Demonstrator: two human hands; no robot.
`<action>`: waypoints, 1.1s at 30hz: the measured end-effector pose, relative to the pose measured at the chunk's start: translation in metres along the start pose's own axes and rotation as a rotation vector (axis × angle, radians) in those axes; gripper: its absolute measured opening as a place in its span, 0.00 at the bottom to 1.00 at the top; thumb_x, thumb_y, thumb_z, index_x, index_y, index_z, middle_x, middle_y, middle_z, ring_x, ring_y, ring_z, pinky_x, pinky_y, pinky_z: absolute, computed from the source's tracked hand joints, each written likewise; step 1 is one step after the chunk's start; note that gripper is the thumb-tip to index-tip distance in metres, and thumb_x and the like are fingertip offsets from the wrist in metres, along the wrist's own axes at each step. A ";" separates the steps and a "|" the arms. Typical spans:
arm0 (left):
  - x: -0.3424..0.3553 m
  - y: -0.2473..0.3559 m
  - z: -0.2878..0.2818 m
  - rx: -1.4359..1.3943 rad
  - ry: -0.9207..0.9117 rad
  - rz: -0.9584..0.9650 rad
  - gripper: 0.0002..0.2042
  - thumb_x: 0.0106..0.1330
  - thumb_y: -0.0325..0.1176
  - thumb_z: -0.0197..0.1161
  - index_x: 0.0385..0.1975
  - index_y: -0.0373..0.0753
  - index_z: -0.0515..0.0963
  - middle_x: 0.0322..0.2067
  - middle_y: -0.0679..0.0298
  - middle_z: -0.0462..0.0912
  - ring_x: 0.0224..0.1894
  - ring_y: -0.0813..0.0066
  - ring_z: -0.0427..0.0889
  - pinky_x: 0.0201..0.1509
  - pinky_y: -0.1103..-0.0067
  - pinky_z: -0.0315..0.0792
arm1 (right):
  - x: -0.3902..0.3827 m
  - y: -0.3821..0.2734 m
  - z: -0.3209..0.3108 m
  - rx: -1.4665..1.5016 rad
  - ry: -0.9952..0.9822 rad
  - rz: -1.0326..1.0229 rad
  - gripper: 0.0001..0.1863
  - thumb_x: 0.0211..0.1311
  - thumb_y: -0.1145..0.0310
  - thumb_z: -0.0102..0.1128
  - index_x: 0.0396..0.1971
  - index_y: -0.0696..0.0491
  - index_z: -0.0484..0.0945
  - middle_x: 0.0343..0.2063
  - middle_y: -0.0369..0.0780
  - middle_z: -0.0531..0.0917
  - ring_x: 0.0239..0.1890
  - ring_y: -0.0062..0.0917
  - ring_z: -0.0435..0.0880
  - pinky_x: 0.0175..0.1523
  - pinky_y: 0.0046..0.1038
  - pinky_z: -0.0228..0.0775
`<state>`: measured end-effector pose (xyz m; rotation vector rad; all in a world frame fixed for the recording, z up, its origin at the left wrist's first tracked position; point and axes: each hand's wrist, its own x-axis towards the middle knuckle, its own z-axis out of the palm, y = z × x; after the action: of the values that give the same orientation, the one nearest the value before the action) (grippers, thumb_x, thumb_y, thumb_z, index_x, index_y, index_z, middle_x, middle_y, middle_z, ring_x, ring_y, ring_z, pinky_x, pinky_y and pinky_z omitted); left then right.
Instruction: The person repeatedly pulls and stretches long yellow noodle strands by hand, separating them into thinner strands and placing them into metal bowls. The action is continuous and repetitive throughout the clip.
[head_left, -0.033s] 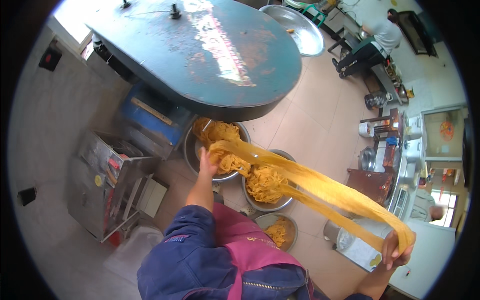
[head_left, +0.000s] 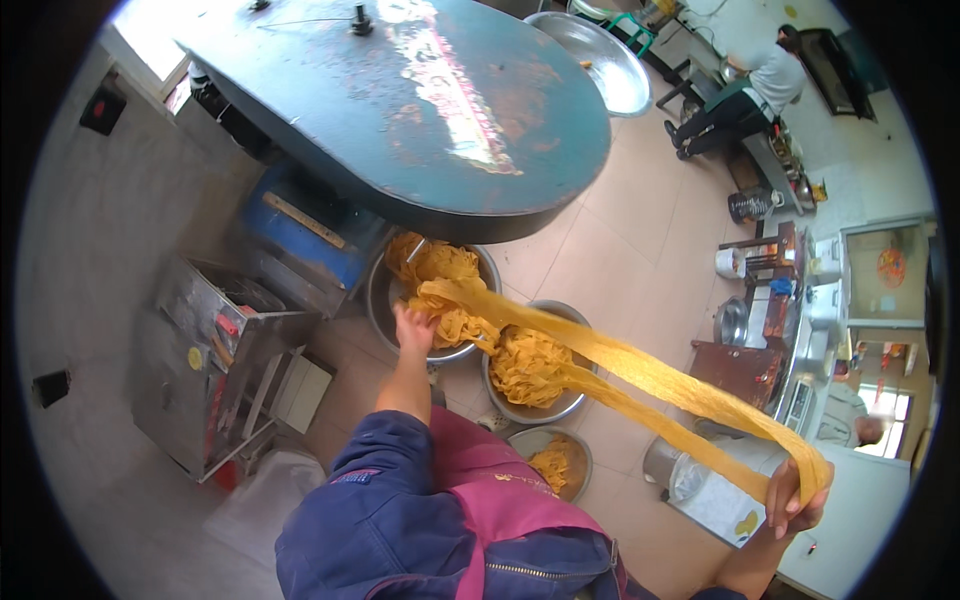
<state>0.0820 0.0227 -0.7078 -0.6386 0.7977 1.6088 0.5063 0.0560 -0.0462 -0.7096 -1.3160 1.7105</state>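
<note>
A long, wide yellow dough strip [head_left: 640, 362] stretches in a loop from the metal bowls to my right hand [head_left: 795, 500] at lower right, whose fingers are wrapped round it. My left hand [head_left: 415, 328] grips folded strip at the rim of the left bowl [head_left: 380, 315], which holds piled yellow strips [head_left: 440, 260]. The middle bowl [head_left: 570, 405] holds another heaped pile [head_left: 525, 370], with part of the loop running into it. A third, smaller bowl [head_left: 580, 445] below has less yellow material [head_left: 550, 462] in it.
A large dark machine top [head_left: 330, 110] overhangs the bowls. A steel cabinet [head_left: 180, 390] stands left, a white-topped surface [head_left: 720, 510] at lower right. A person [head_left: 750, 95] bends at a far counter; another [head_left: 845, 420] is at far right. A steel tray [head_left: 620, 80] sits behind the machine.
My left hand has shifted very slightly upward at the left bowl, and the stretched strip has moved a little. The person at the far counter has shifted slightly.
</note>
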 end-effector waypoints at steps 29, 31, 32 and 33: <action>-0.374 -0.083 0.339 0.403 -1.335 -0.329 0.40 0.63 0.24 0.70 0.75 0.42 0.56 0.59 0.49 0.75 0.66 0.51 0.74 0.68 0.51 0.74 | -0.059 0.016 -0.086 -0.599 0.044 0.532 0.24 0.56 0.71 0.76 0.51 0.63 0.79 0.37 0.35 0.84 0.37 0.17 0.81 0.43 0.22 0.75; -0.401 -0.089 0.364 0.812 -1.442 -0.123 0.40 0.64 0.21 0.68 0.75 0.41 0.56 0.57 0.51 0.76 0.61 0.55 0.79 0.64 0.58 0.78 | -0.072 0.041 -0.104 -0.499 0.057 0.419 0.36 0.55 0.72 0.79 0.63 0.60 0.70 0.45 0.37 0.82 0.45 0.19 0.80 0.50 0.23 0.76; -0.415 -0.090 0.375 1.016 -1.475 0.011 0.39 0.65 0.20 0.67 0.75 0.40 0.55 0.56 0.51 0.77 0.58 0.58 0.82 0.62 0.62 0.81 | -0.071 0.045 -0.100 -0.511 0.023 0.388 0.37 0.55 0.70 0.79 0.64 0.59 0.70 0.46 0.38 0.81 0.46 0.20 0.80 0.51 0.24 0.76; -0.427 -0.100 0.383 0.961 -1.524 0.007 0.35 0.69 0.20 0.62 0.75 0.40 0.57 0.53 0.54 0.79 0.51 0.66 0.86 0.53 0.74 0.84 | -0.070 0.048 -0.093 -0.525 -0.002 0.366 0.39 0.56 0.68 0.80 0.65 0.58 0.69 0.47 0.38 0.81 0.47 0.20 0.80 0.53 0.25 0.76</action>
<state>0.2648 0.0722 -0.1569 1.1808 0.2594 1.0426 0.6045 0.0348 -0.1228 -1.3148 -1.7421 1.6426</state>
